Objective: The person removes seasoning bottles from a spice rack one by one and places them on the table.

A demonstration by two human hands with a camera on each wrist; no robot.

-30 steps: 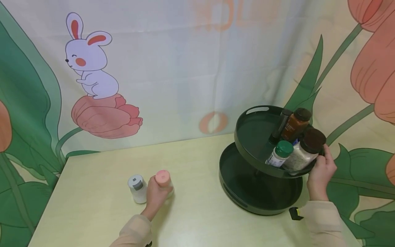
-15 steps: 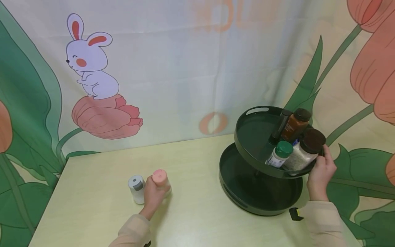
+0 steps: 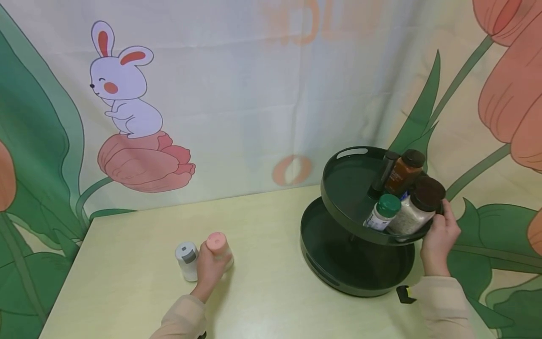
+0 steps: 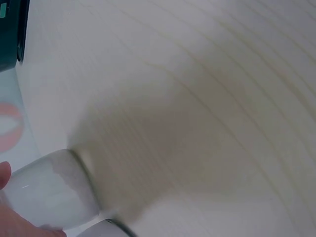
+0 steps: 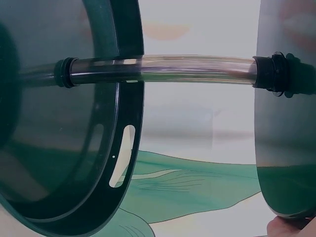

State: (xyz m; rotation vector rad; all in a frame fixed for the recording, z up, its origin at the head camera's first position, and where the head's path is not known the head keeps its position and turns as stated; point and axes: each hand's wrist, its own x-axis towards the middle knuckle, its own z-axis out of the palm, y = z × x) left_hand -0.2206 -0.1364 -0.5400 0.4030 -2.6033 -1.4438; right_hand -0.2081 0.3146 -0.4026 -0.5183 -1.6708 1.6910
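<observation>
Left hand (image 3: 210, 269): at 7 o'clock in the head view, thumb and fingers curled round the pink jar (image 3: 217, 242)
Pink jar: in that grip over the table (image 3: 271, 296), its cap toward 11 o'clock; whether its base touches the tabletop cannot be told; its pale side shows at 8 o'clock in the left wrist view
Grey jar (image 3: 187, 261): upright on the table, at 9 o'clock from the pink jar, just beside the left hand
Right hand (image 3: 439, 240): gripping the rim of the upper tray (image 3: 351, 181) at its 4 o'clock
Upper tray: above the lower tray (image 3: 355, 266), both at 4 o'clock in the head view
Post (image 5: 197, 69): shiny, joining the two trays
Black tube (image 3: 384, 174): in the upper tray
Brown bottle (image 3: 405, 175): at 3 o'clock from the tube, just beside it
Green-capped bottle (image 3: 385, 210): at 6 o'clock from the tube
Big jar (image 3: 417, 207): brown-capped, at 3 o'clock from the green-capped bottle, by the right hand
Wall cloth (image 3: 237, 103): behind the table, rabbit (image 3: 127, 89) at 10 o'clock
</observation>
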